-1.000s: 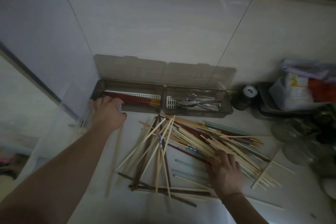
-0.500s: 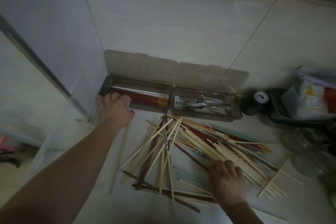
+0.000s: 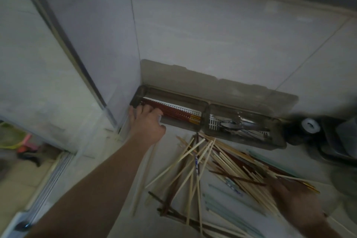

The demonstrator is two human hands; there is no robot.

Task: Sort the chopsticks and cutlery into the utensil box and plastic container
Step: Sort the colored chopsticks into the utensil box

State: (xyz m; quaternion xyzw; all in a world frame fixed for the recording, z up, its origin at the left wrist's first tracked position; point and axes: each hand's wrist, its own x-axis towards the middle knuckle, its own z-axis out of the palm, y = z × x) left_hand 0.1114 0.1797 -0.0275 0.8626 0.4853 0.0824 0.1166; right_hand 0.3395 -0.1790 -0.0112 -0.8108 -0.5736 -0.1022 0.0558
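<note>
The smoky utensil box (image 3: pixel 181 128) lies against the back wall with its lid (image 3: pixel 193 81) up. Red chopsticks (image 3: pixel 173 111) lie in its left compartment and metal cutlery (image 3: pixel 237 123) in its right one. My left hand (image 3: pixel 146 123) reaches over the box's left front rim, with straight fingertips on the near ends of the red chopsticks. A loose pile of pale, dark brown and red chopsticks (image 3: pixel 222 162) covers the counter in front. My right hand (image 3: pixel 297 205), blurred, lies on the right part of the pile with fingers spread.
One pale chopstick (image 3: pixel 143 177) lies apart, under my left forearm. Pale green chopsticks (image 3: pixel 222 206) lie at the pile's near side. A dark jar with a white cap (image 3: pixel 310 125) and a dark tray (image 3: pixel 338 141) stand right of the box. A wall panel closes the left.
The view has swung left and down. My left hand has reached further into the left compartment. My right hand has slid right across the pile.
</note>
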